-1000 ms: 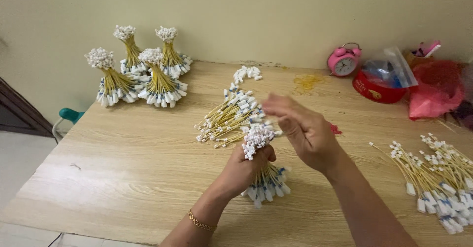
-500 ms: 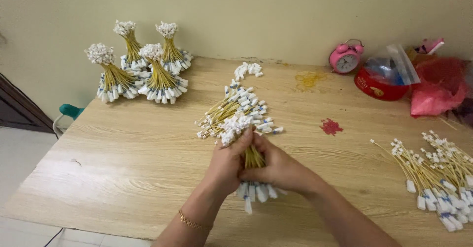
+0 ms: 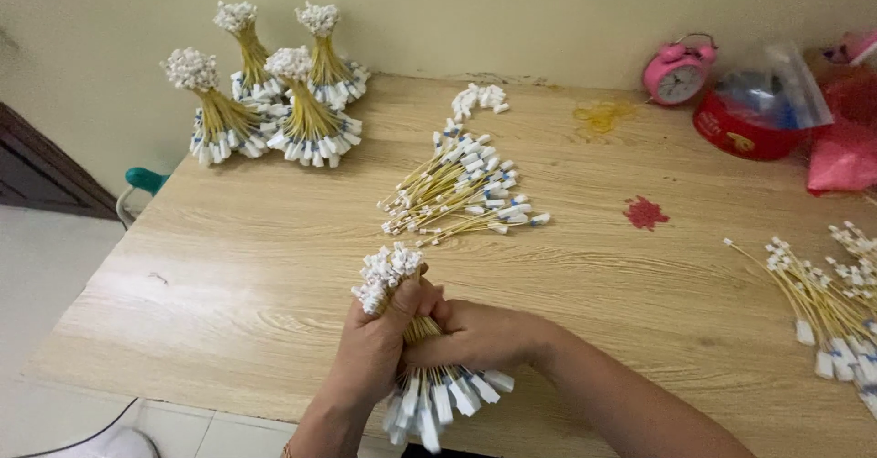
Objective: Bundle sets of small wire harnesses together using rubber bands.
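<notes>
Left hand & right hand both clamped round the waist of a yellow wire bundle, upright at the desk front edge; white connectors on top, blue-and-white tags splayed below. Loose wire pile mid-desk; four tied bundles back left; pink alarm clock, red tub back right.

Upright bundle of yellow wires, white-tipped ends splayed, near table's front edge.

A light wooden table stands against the wall. On it stand four tied cable bundles, with loose yellow cables mid-table, more cables at right, a pink alarm clock, a red tub, and perhaps rubber bands.
</notes>
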